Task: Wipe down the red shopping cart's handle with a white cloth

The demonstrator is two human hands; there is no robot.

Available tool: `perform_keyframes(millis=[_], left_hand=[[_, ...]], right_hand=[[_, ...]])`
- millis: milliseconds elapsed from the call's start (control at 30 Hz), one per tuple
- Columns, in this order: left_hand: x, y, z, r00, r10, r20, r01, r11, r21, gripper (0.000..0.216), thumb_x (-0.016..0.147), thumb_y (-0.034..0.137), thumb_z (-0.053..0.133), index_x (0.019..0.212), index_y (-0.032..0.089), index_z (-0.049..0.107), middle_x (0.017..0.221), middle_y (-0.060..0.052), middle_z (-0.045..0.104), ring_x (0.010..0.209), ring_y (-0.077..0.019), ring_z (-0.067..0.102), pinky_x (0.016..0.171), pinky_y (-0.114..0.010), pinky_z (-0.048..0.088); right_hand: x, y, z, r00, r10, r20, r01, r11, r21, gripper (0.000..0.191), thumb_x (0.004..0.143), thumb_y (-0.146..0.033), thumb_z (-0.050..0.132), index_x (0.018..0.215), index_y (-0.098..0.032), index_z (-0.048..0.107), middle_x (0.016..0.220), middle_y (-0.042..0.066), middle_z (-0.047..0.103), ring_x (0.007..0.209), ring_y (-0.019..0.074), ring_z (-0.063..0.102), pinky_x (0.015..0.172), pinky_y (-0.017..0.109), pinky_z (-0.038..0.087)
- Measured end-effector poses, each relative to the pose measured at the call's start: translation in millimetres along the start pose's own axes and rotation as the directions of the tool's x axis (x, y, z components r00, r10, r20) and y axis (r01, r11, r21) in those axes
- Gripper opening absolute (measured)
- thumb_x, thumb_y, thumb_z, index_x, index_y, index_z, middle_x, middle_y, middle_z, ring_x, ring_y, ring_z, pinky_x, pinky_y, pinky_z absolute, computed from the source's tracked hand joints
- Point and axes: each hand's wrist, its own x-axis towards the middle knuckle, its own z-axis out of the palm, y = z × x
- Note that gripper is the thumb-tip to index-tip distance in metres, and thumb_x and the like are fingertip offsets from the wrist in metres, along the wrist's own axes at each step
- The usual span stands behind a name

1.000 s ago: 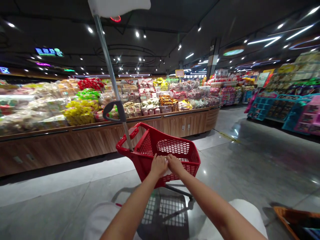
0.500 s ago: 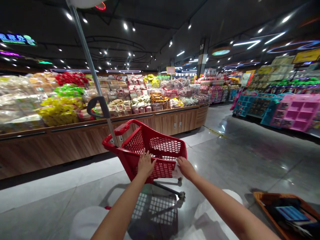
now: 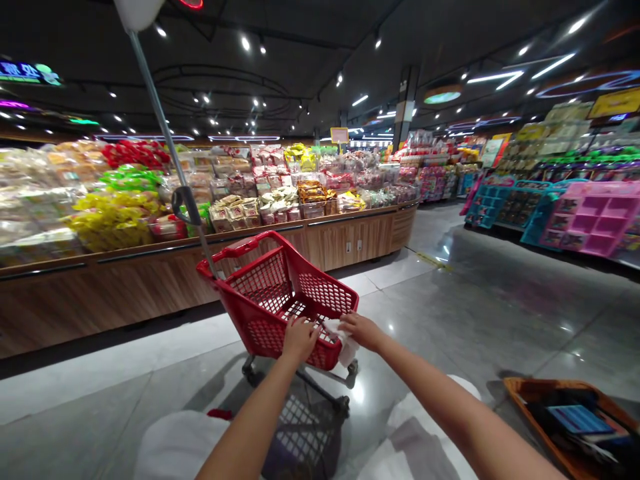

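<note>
A red plastic shopping cart (image 3: pixel 265 337) with a mesh basket stands in front of me, turned at an angle. My left hand (image 3: pixel 300 339) is closed over the near rim of its basket. At the front corner of that rim, my right hand (image 3: pixel 361 331) is closed on a white cloth (image 3: pixel 346 348), which drapes over the edge and hangs outside. Inside, the basket looks bare down to its mesh floor. A grey pole (image 3: pixel 159 110) with a dark hooked grip (image 3: pixel 186 203) rises at the cart's handle end.
Behind the cart runs a wooden counter (image 3: pixel 345 245) heaped with packaged snacks (image 3: pixel 280 200). To the right stand pink display racks (image 3: pixel 593 217) and blue ones. An orange basket (image 3: pixel 525 387) holding dark items and a blue-screened device sits on the floor at lower right.
The cart has shifted left and turned, so its interior and more of its wheels show. My left hand has gone from lying flat on its side to curling over the rim. The cloth has moved along.
</note>
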Motion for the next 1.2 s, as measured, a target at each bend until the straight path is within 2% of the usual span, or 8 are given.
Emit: perform_keyframes(millis=[300, 400, 533, 667, 800, 900, 1067, 1200], left_hand=[[-1, -8, -1, 0.997, -0.075, -0.018, 0.077, 0.987, 0.144, 0.038, 0.092, 0.025, 0.037, 0.083, 0.019, 0.073, 0.092, -0.008, 0.073, 0.100, -0.0229, 0.061, 0.106, -0.048, 0.027], [-5, -17, -6, 0.998, -0.061, 0.032, 0.059, 0.996, 0.068, 0.037, 0.094, 0.030, 0.036, 0.090, 0.024, 0.072, 0.096, -0.004, 0.073, 0.105, -0.0205, 0.059, 0.107, -0.047, 0.028], [-9, -15, -7, 0.999, -0.040, 0.017, 0.039, 0.999, 0.022, 0.037, 0.095, 0.032, 0.033, 0.107, 0.028, 0.068, 0.112, -0.002, 0.069, 0.115, -0.0206, 0.053, 0.110, -0.050, 0.024], [-11, -4, 3, 0.999, -0.031, -0.019, 0.032, 0.998, 0.051, 0.037, 0.094, 0.031, 0.034, 0.114, 0.031, 0.065, 0.136, -0.001, 0.054, 0.131, -0.0275, 0.038, 0.110, -0.060, 0.017], [-13, -2, 12, 0.994, -0.104, -0.043, 0.105, 0.994, 0.033, 0.047, 0.089, 0.028, 0.040, 0.135, 0.035, 0.046, 0.148, -0.001, 0.038, 0.139, -0.0333, 0.022, 0.106, -0.070, 0.008], [-15, -17, 12, 0.996, -0.081, -0.025, 0.082, 0.996, 0.045, 0.059, 0.086, 0.026, 0.043, 0.143, 0.035, 0.032, 0.151, -0.001, 0.033, 0.141, -0.0334, 0.016, 0.106, -0.071, 0.005], [-14, -51, -5, 0.999, -0.048, 0.010, 0.046, 0.982, 0.181, 0.054, 0.085, 0.023, 0.046, 0.138, 0.037, 0.041, 0.150, -0.003, 0.034, 0.141, -0.0330, 0.017, 0.109, -0.067, 0.005], [-14, -49, -10, 0.972, -0.223, -0.075, 0.235, 0.926, 0.295, 0.049, 0.086, 0.020, 0.045, 0.134, 0.028, 0.049, 0.147, -0.010, 0.039, 0.141, -0.0339, 0.019, 0.109, -0.065, 0.007]], right_hand=[[19, -49, 20, 0.989, -0.141, 0.034, 0.138, 0.988, 0.070, 0.045, 0.082, -0.012, 0.055, 0.126, -0.019, 0.056, 0.122, 0.011, 0.058, 0.113, 0.0202, 0.051, 0.099, 0.036, 0.041], [22, -30, 13, 0.984, -0.158, 0.081, 0.154, 0.986, 0.062, 0.040, 0.084, -0.012, 0.052, 0.123, -0.020, 0.058, 0.122, 0.010, 0.058, 0.113, 0.0187, 0.052, 0.096, 0.033, 0.042], [22, 8, -1, 0.995, -0.051, 0.083, 0.048, 0.998, 0.034, 0.032, 0.085, -0.012, 0.052, 0.114, -0.020, 0.062, 0.125, 0.009, 0.056, 0.115, 0.0187, 0.051, 0.097, 0.033, 0.041], [17, 16, -4, 0.998, 0.021, 0.066, -0.023, 0.999, 0.025, 0.030, 0.084, -0.010, 0.052, 0.110, -0.021, 0.064, 0.121, 0.007, 0.057, 0.113, 0.0187, 0.052, 0.098, 0.034, 0.040], [8, 1, 1, 0.999, 0.052, 0.009, -0.052, 0.999, -0.001, 0.026, 0.085, -0.010, 0.052, 0.105, -0.021, 0.064, 0.108, 0.006, 0.060, 0.104, 0.0196, 0.053, 0.091, 0.033, 0.044], [4, -14, 10, 0.996, 0.053, -0.069, -0.056, 0.997, -0.043, 0.021, 0.088, -0.013, 0.052, 0.103, -0.020, 0.064, 0.106, 0.007, 0.060, 0.101, 0.0205, 0.052, 0.089, 0.034, 0.044], [19, -47, 34, 0.989, 0.092, -0.114, -0.107, 0.986, -0.128, 0.019, 0.091, -0.018, 0.050, 0.105, -0.020, 0.063, 0.104, 0.008, 0.060, 0.097, 0.0214, 0.052, 0.090, 0.035, 0.043], [48, -69, 48, 0.993, 0.082, -0.087, -0.096, 0.980, -0.172, 0.021, 0.092, -0.016, 0.048, 0.107, -0.020, 0.061, 0.106, 0.008, 0.060, 0.096, 0.0207, 0.054, 0.095, 0.036, 0.039]])
